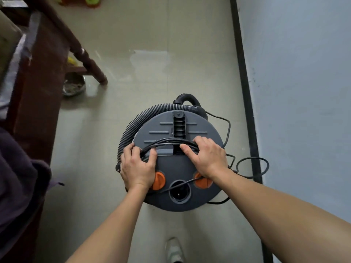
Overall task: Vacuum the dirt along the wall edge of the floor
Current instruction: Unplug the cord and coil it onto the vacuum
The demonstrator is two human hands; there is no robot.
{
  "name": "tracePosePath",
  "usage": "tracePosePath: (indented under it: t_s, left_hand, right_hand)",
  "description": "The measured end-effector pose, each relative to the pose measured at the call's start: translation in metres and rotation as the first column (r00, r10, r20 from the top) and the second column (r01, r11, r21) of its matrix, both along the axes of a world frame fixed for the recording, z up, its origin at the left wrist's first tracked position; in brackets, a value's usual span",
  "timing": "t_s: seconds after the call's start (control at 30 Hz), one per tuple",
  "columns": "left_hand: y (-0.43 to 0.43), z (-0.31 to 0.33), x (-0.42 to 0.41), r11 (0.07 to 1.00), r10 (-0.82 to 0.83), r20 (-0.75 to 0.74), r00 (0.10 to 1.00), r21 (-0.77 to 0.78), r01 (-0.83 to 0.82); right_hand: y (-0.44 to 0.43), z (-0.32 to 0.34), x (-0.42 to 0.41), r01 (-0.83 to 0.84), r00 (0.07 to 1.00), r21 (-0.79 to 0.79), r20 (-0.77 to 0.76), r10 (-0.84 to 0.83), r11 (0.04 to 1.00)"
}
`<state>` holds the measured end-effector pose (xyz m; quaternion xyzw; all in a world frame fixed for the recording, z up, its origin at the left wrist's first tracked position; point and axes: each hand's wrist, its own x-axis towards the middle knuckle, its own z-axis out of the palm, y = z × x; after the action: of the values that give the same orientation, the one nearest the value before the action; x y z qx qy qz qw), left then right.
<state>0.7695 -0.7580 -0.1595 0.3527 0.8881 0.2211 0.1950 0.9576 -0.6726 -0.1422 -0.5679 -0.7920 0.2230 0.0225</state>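
Round grey vacuum (178,168) stands on the floor (152,54) at centre frame. It is near the black baseboard (245,92) and pale wall (294,92) at right, not touching either. Ribbed hose (131,128) curls round its upper-left rim. Black cord (171,141) lies looped across the lid, with slack trailing off to the right over the baseboard.

Left hand (137,168) sits on the lid's left side, thumb and fingers curled about the left end of the loops. Right hand (206,158) sits on the right side, fingers bent over the loops' right end, thumb on the near side. Hands apart, each holding the cord.

Two orange knobs (159,180) lie partly under the wrists. Upper left: dark wooden furniture leg (89,61), metal bowl (74,85) beside it. One shoe (173,249) at bottom edge.
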Motion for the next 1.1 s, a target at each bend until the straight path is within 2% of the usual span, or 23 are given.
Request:
tracePosePath:
  t_s: [0.3,0.53,0.87,1.1]
  left_hand:
    - [0.173,0.002,-0.048,0.998,0.067,-0.020,0.998,-0.006,-0.068]
    - [0.294,0.003,-0.093,0.982,0.187,-0.025,0.982,-0.008,-0.187]
    - [0.441,0.006,-0.154,0.969,0.247,-0.019,0.969,0.029,-0.246]
    - [0.538,0.008,-0.184,0.917,0.397,-0.012,0.918,0.039,-0.396]
  right_hand:
    - [0.186,-0.003,-0.056,-0.029,1.000,0.036,-0.007,0.030,0.999]
    - [0.324,-0.003,-0.111,-0.147,0.989,0.024,-0.020,0.148,0.989]
    - [0.482,-0.007,-0.180,-0.226,0.974,0.020,0.010,0.226,0.974]
    - [0.607,-0.004,-0.237,-0.364,0.931,0.028,0.055,0.362,0.931]
